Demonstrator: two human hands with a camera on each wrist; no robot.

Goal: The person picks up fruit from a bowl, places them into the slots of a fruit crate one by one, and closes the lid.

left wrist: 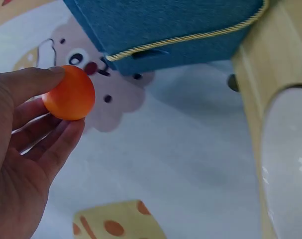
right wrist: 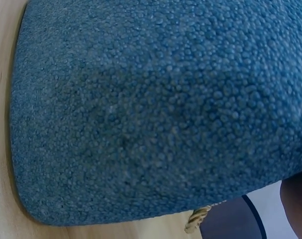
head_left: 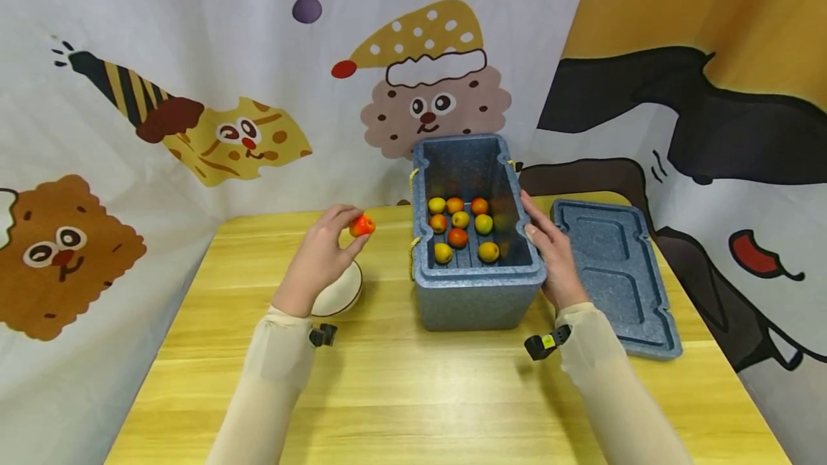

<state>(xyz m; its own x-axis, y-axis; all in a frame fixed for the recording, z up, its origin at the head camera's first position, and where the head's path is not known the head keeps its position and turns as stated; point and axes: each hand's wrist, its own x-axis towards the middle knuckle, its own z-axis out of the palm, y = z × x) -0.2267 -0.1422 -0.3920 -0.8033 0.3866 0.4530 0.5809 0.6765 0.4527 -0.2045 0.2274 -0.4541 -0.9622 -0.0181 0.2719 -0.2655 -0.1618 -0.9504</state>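
My left hand (head_left: pixel 323 253) pinches a small round orange-red fruit (head_left: pixel 363 225) between thumb and fingertips, in the air left of a blue-grey foam box (head_left: pixel 481 307). In the left wrist view the fruit (left wrist: pixel 70 93) looks smooth, with the left hand (left wrist: pixel 31 144) behind and beside it. Several small yellow and orange-red fruits (head_left: pixel 457 237) lie spaced apart on the bottom of the lidless box. My right hand (head_left: pixel 554 257) holds the box's right wall, thumb at the rim and fingers along the outside. The box wall (right wrist: pixel 151 114) fills most of the right wrist view.
A white dark-rimmed bowl (head_left: pixel 339 293) stands on the wooden table (head_left: pixel 413 393), partly under the left hand. Right of the box lies its foam lid (head_left: pixel 617 271). Yellow rope handles (head_left: pixel 412 257) hang on the box sides. A cartoon-printed curtain (head_left: pixel 258 20) stands behind the table.
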